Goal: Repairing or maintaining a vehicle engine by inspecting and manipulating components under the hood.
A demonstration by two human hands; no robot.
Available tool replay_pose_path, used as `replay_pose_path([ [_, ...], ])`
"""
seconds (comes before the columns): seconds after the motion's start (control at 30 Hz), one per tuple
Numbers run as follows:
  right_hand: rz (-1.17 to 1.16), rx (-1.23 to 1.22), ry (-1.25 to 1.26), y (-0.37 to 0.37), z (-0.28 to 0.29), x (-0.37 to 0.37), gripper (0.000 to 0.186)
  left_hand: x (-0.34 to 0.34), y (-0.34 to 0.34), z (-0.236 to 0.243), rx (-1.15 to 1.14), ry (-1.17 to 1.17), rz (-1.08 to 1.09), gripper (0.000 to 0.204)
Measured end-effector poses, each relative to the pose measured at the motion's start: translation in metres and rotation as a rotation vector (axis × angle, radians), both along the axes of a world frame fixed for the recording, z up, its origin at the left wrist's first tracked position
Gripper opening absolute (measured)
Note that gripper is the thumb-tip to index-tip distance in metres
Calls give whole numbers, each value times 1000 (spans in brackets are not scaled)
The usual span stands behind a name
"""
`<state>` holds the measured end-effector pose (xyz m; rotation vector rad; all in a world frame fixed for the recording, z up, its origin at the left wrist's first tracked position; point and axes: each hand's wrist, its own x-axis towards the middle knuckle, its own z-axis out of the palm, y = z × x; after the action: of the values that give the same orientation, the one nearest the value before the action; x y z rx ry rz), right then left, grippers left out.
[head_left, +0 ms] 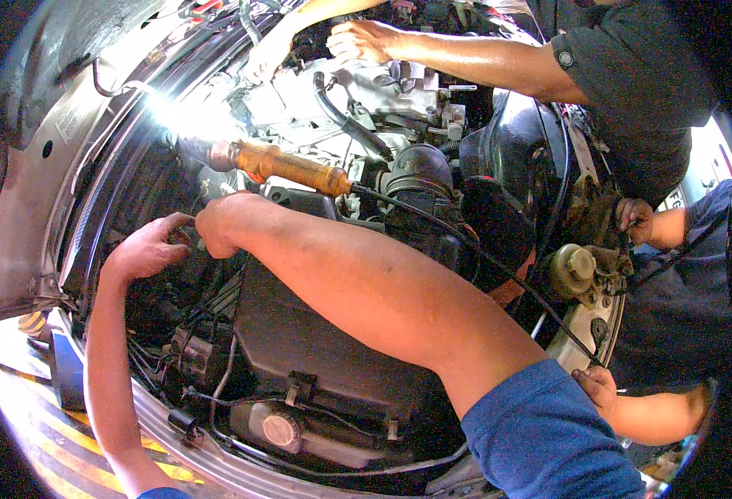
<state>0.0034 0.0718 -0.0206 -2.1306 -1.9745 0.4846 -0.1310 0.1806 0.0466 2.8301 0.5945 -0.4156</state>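
Both my hands work close together at the left side of an open car engine bay. My left hand (151, 246) has its fingers bent inward, fingertips near my right hand. Next to it, my right hand (223, 223) is curled closed, its arm reaching across a black plastic engine-bay box (324, 341). Whatever either hand grips is hidden by the fingers and shadow. Just beyond them lies a lit work lamp with an orange handle (299, 170), its glare washing out the area around its head. A black cord (466, 237) runs from the handle toward the lower right.
A co-worker's hands (364, 41) reach into the far engine parts. At right, another person's hand (599, 387) is at the cord's end. A capped reservoir (281, 428) sits near the front, a yellowish one (574, 268) at right. The metal engine (383, 87) lies beyond the lamp.
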Motion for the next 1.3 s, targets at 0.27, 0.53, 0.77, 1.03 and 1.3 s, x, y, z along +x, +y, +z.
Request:
replay_pose_path([
  [0.27, 29, -6, 3, 0, 1, 1, 36, 1, 0, -2, 65, -4, -28, 59],
  [0.53, 37, -18, -13, 5, 0, 1, 38, 0, 5, -4, 26, -31, -71, 57],
  [0.77, 39, -54, -24, 6, 0, 1, 38, -1, 4, -2, 12, -23, -79, 55],
  [1.03, 40, -1, 25, 11, -8, 3, 37, 1, -4, -1, 10, -44, -36, 52],
  [1.3, 24, -9, 16, 12, -6, 2, 40, -1, 6, -4, -59, -15, 61, 50],
])
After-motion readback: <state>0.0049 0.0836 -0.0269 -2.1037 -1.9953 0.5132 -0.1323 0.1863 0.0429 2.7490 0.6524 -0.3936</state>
